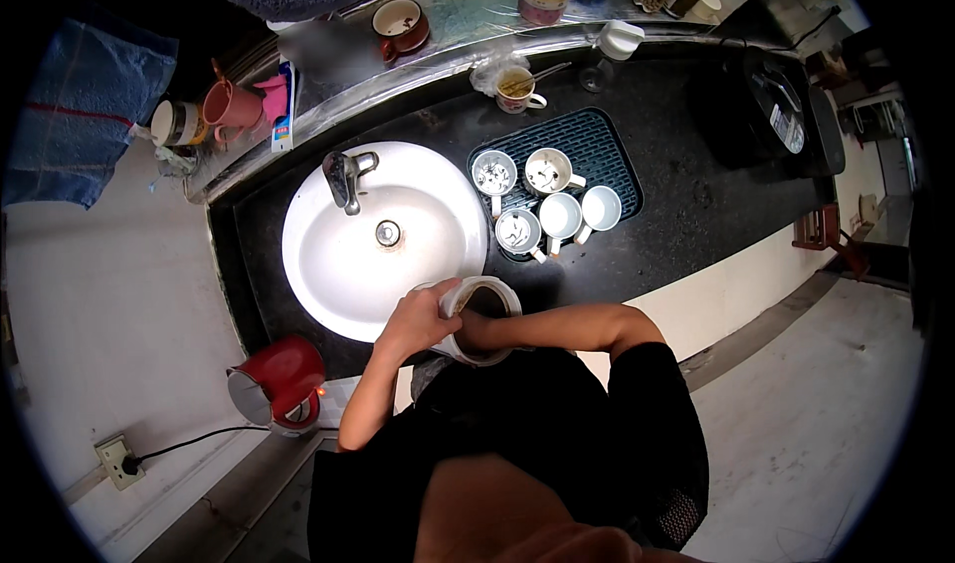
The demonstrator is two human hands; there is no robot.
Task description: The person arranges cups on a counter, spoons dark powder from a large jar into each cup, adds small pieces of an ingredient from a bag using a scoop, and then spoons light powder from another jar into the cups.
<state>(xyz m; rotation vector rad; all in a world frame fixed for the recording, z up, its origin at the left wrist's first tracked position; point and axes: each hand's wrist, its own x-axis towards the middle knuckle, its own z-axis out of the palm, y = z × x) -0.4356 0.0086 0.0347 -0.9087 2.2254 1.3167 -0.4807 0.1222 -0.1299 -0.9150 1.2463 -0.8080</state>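
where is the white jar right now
In the head view, the white jar is just below centre, by the lower right edge of the sink, with the left hand gripping its rim and the right hand inside.

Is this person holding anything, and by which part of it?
Yes, a white container: the left grip holds it at the left side of its rim. The right grip is inside the opening; whether it holds anything there cannot be told.
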